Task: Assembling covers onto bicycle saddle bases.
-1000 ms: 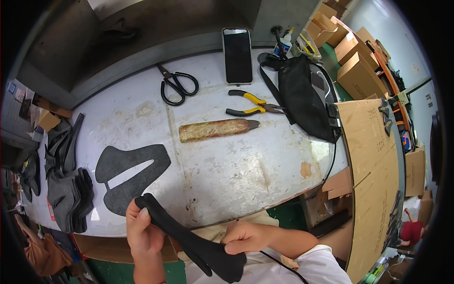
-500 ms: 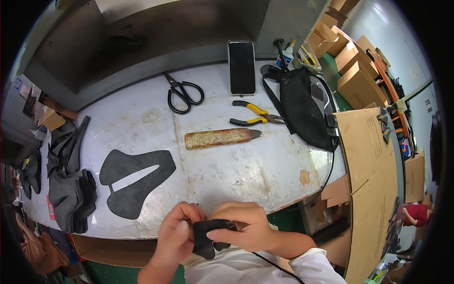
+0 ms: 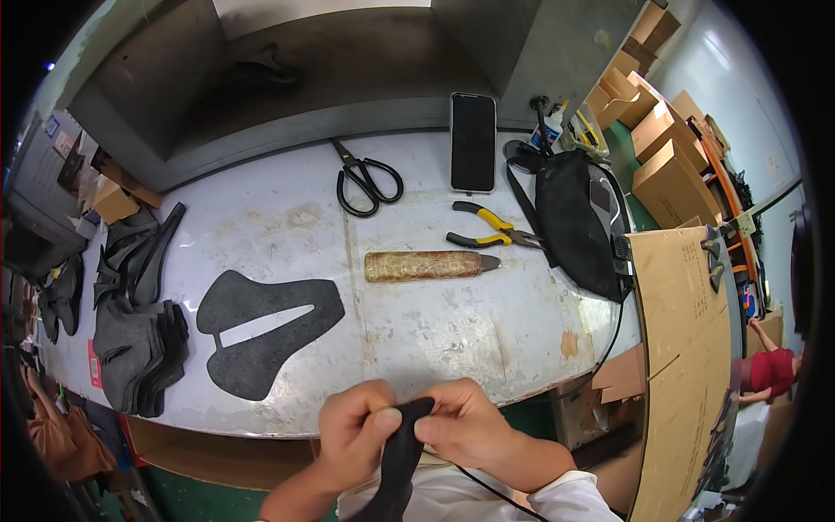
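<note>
Close to my body, off the table's front edge, a piece of dark felt-like material (image 3: 399,465) hangs from both hands. My left hand (image 3: 357,432) pinches its upper left edge between thumb and bent fingers. Beside it, my right hand (image 3: 467,428) grips the upper right edge, thumb on the near face. The lower end dangles toward my lap and runs out of view. On the table ahead lies a flat dark grey cut piece (image 3: 261,370) with a long slit. Beyond my hands rests a knife with a tape-wrapped handle (image 3: 424,266).
Black-handled scissors (image 3: 370,186), yellow-black pliers (image 3: 491,228), a phone (image 3: 473,143) and a black pouch (image 3: 570,222) lie farther back. Stacked dark pieces (image 3: 139,357) stand at the left. A cardboard sheet (image 3: 683,348) borders the right; a person in red (image 3: 772,372) is beyond.
Both hands have come to matching pinches side by side on the dark piece, which was bunched and now hangs lengthened downward. The view has shifted, moving the table items slightly right.
</note>
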The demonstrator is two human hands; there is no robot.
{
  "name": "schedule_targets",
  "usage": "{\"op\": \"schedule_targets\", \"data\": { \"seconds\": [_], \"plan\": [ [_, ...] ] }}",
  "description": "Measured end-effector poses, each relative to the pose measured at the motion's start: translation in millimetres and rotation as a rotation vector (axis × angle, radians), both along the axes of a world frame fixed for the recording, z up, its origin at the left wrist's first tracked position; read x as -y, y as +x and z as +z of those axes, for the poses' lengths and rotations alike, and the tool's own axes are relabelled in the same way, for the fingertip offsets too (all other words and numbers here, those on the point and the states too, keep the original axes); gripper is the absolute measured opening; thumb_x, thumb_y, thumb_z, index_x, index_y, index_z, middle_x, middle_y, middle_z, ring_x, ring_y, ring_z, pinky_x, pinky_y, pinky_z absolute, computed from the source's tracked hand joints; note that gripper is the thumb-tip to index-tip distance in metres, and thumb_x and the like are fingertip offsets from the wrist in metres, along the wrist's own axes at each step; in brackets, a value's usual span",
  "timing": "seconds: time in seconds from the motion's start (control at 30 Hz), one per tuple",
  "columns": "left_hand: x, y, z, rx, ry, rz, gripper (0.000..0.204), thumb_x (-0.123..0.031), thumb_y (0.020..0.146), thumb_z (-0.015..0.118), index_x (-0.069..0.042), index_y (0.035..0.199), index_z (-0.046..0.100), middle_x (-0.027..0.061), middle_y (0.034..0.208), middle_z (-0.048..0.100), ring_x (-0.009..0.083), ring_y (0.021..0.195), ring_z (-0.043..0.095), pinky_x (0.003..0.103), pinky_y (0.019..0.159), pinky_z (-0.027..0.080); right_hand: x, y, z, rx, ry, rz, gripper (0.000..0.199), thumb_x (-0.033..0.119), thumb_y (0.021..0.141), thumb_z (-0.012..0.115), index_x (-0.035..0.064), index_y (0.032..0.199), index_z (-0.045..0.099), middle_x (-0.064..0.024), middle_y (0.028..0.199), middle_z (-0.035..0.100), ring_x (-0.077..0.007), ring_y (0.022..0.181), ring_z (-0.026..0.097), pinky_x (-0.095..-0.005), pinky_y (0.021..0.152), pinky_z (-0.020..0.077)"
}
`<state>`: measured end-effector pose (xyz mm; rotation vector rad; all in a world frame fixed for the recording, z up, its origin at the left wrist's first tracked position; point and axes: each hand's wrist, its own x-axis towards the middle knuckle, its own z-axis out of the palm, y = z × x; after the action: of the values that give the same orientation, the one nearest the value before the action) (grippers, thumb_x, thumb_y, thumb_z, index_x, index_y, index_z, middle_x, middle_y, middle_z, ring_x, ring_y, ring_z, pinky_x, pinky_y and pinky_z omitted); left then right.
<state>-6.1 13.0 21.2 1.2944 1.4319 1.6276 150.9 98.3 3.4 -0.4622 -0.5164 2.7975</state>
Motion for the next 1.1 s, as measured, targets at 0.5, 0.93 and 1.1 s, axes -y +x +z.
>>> {"op": "schedule_targets", "data": {
  "seconds": [0.5,0.93,1.1],
  "plan": [
    [17,-13,-2,0.926,-0.593,-0.320,0.027,-0.023,0.091,0.063,0.003,0.085,0.066,0.0036,0.067,0.062,0.0083,0.061,0.057,0.025,0.053,0.042,-9,-1,9,0.104,0.190,-0.210,0.018,0.004,0.091,0.065,-0.0066,0.105,0.062,-0.0136,0.092,0.068,-0.0190,0.079,0.066,-0.0313,0.071,0.0554],
    [9,-4,7,0.155,0.013,0.257,0.012,-0.008,0.084,0.067,0.002,0.078,0.065,0.0043,0.068,0.063,0.0110,0.061,0.057,0.027,0.055,0.043,13,-10,35,0.258,1.294,-0.050,0.052,-0.001,0.093,0.054,0.0046,0.143,0.042,-0.0130,0.086,0.057,-0.0281,0.072,0.057,-0.0342,0.068,0.0494],
    [3,8,26,0.341,-0.133,0.127,0.040,-0.005,0.072,0.082,0.000,0.105,0.058,0.0069,0.099,0.064,0.0131,0.094,0.060,0.028,0.083,0.048,7,-6,33,0.258,1.311,-0.119,0.054,-0.001,0.095,0.050,0.0055,0.146,0.037,-0.0134,0.083,0.054,-0.0284,0.072,0.057,-0.0360,0.069,0.0487]
  ]
}}
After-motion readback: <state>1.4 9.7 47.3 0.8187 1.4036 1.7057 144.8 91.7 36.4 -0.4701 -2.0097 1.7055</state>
